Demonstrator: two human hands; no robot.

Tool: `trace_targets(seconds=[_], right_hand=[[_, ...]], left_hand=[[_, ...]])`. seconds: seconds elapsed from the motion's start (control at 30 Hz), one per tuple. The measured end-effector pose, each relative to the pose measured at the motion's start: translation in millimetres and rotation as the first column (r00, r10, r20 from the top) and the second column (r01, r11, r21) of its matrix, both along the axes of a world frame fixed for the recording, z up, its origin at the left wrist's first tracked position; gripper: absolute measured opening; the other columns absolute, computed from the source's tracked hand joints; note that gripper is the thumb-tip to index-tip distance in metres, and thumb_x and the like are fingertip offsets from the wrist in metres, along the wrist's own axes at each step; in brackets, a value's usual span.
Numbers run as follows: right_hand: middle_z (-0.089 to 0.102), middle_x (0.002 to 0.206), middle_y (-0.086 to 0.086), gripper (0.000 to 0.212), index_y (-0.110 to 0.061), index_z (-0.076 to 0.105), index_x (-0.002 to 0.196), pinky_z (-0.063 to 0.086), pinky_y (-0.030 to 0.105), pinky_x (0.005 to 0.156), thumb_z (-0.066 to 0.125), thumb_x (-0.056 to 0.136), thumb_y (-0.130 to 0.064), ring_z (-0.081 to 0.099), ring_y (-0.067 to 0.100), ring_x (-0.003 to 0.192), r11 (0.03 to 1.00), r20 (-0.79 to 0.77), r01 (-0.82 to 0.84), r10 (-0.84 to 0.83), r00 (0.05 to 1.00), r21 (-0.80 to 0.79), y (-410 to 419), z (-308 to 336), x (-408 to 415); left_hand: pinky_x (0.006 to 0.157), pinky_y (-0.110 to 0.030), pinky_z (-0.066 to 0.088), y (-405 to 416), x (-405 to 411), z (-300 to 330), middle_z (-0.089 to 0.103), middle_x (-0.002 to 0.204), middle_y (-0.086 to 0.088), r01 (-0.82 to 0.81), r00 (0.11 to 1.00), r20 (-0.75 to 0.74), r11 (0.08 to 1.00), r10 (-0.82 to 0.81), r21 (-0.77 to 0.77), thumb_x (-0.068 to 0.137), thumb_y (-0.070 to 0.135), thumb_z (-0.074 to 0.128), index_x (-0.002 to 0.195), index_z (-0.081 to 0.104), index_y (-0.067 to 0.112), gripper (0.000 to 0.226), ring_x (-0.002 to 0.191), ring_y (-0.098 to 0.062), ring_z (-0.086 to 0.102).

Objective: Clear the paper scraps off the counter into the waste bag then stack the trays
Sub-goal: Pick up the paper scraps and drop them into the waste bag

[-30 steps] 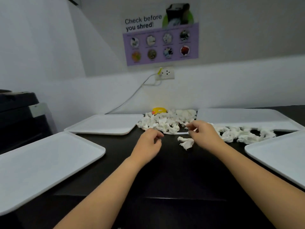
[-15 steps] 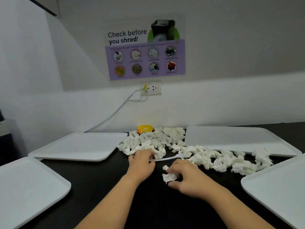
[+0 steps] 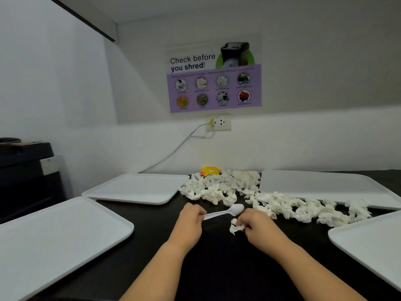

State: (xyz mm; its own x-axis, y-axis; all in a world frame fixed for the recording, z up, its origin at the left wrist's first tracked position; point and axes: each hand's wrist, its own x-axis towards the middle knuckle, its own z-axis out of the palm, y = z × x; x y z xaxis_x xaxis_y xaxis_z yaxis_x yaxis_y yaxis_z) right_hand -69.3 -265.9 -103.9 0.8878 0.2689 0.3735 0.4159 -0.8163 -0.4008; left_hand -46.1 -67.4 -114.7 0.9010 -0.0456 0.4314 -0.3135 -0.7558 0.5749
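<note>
White plastic is now in the left hand [image 3: 188,222]: it pinches the handle of a small spoon [image 3: 225,212], whose bowl points to the right and lies just above the dark bench [image 3: 217,268]. Half a second ago this spoon lay flat at the edge of the heap, with the left hand only reaching over it; now it is drawn out of the paper and pulled nearer to the person. The grip of this hand is closed on the handle, thumb against curled fingers.

The right hand [image 3: 258,224] is closed too, around one crumpled scrap [image 3: 235,228] that shows white at its left side. A moment earlier it was pressing down on the same scrap on the bench; now the scrap seems gathered up into the fingers.

The rest of the paper scraps [image 3: 219,190] lie as before, in a heap at the back of the bench between the two far trays, with a long tail [image 3: 312,210] which runs to the right, in front of the right rear tray [image 3: 321,183]. All four trays are apart: left rear tray [image 3: 136,187], left near tray [image 3: 54,237], right near tray [image 3: 373,244]. A yellow object [image 3: 210,171] sits behind the heap, near the wall.

I judge that the spoon is being separated because it is not paper, so the clearing is only at its beginning. No waste bag is visible, so I cannot tell where the scrap must go. Stacking is not yet started.
</note>
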Motion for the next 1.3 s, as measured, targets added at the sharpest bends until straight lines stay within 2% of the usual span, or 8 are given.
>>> trace_targets(seconds=[0.2, 0.4, 0.5, 0.57, 0.9, 1.03, 1.1, 1.3], right_hand=[[0.053, 0.095, -0.009, 0.033, -0.012, 0.07, 0.103, 0.032, 0.001, 0.073, 0.049, 0.084, 0.005, 0.051, 0.007, 0.094, 0.982, 0.066, -0.07, 0.059, 0.996, 0.178, 50.7, 10.5, -27.6], [0.061, 0.102, -0.003, 0.03, -0.015, 0.071, 0.1, 0.037, 0.003, 0.075, 0.054, 0.083, 0.002, 0.055, 0.007, 0.092, 0.945, 0.051, -0.197, 0.19, 0.98, 0.261, 127.0, 6.7, -57.6], [0.062, 0.102, -0.003, 0.029, -0.016, 0.072, 0.1, 0.04, 0.012, 0.084, 0.054, 0.083, 0.001, 0.057, 0.009, 0.095, 0.922, 0.025, -0.262, 0.266, 0.964, 0.284, 167.2, 5.6, -77.9], [0.06, 0.098, -0.007, 0.028, -0.016, 0.072, 0.098, 0.039, 0.008, 0.081, 0.055, 0.083, -0.001, 0.056, 0.007, 0.093, 0.898, 0.021, -0.329, 0.338, 0.941, 0.291, 195.4, 5.0, -93.3], [0.058, 0.087, -0.001, 0.022, -0.012, 0.072, 0.093, 0.038, 0.003, 0.06, 0.058, 0.08, -0.001, 0.051, 0.007, 0.071, 0.757, -0.178, -0.611, 0.65, 0.739, 0.23, 335.4, -67.9, -180.6], [0.06, 0.095, 0.0, 0.021, -0.008, 0.073, 0.093, 0.046, 0.018, 0.075, 0.057, 0.082, 0.0, 0.057, 0.013, 0.086, 0.732, -0.363, -0.663, 0.667, 0.65, 0.157, 376.3, -133.9, -198.5], [0.059, 0.09, -0.002, 0.017, -0.009, 0.072, 0.093, 0.046, 0.019, 0.072, 0.058, 0.084, -0.003, 0.057, 0.012, 0.085, 0.755, -0.469, -0.644, 0.617, 0.632, 0.126, 391.9, -166.3, -203.8], [0.067, 0.101, 0.011, 0.017, -0.005, 0.069, 0.098, 0.049, 0.031, 0.076, 0.059, 0.088, -0.015, 0.061, 0.023, 0.094, 0.828, -0.698, -0.559, 0.42, 0.58, 0.033, 431.6, -240.6, -214.7]], left_hand=[[0.078, -0.014, 0.03, 29.7, -49.9, 8.3, 0.044, 0.105, 0.001, -0.237, 0.961, 0.071, 0.932, 0.265, -0.274, 0.097, 0.007, 0.041, 0.106, 0.06, 0.012, 0.022, 0.081, -0.001, 0.044], [0.071, -0.003, 0.032, 75.5, -111.5, 12.7, 0.046, 0.104, 0.001, -0.295, 0.905, 0.134, 0.823, 0.403, -0.485, 0.097, 0.007, 0.043, 0.098, 0.057, 0.016, 0.017, 0.082, 0.002, 0.046], [0.077, -0.01, 0.032, 110.6, -144.0, 10.9, 0.051, 0.105, 0.002, -0.355, 0.871, 0.1, 0.756, 0.481, -0.55, 0.097, 0.011, 0.043, 0.096, 0.054, 0.02, 0.014, 0.084, -0.002, 0.047], [0.078, -0.017, 0.035, 135.4, -166.9, 5.8, 0.056, 0.101, 0.005, -0.364, 0.858, 0.076, 0.707, 0.508, -0.607, 0.097, 0.013, 0.044, 0.098, 0.053, 0.021, 0.013, 0.089, -0.005, 0.051], [0.061, -0.012, 0.042, 248.3, -299.9, -105.8, 0.058, 0.084, 0.003, -0.454, 0.844, -0.027, 0.686, 0.536, -0.569, 0.097, 0.01, 0.043, 0.093, 0.055, 0.026, 0.02, 0.068, 0.001, 0.052], [0.057, -0.013, 0.041, 283.3, -351.4, -197.2, 0.057, 0.087, -0.002, -0.636, 0.737, -0.253, 0.515, 0.627, -0.575, 0.099, 0.012, 0.039, 0.093, 0.052, 0.028, 0.021, 0.069, -0.005, 0.05], [0.056, -0.016, 0.041, 298.8, -374.7, -241.9, 0.058, 0.087, -0.002, -0.733, 0.65, -0.378, 0.415, 0.659, -0.539, 0.1, 0.012, 0.038, 0.091, 0.052, 0.026, 0.021, 0.069, -0.011, 0.051], [0.052, -0.024, 0.036, 338.9, -426.7, -346.2, 0.057, 0.083, -0.006, -0.947, 0.321, -0.71, 0.19, 0.626, -0.261, 0.096, 0.007, 0.042, 0.096, 0.055, 0.008, 0.013, 0.066, -0.016, 0.05]])
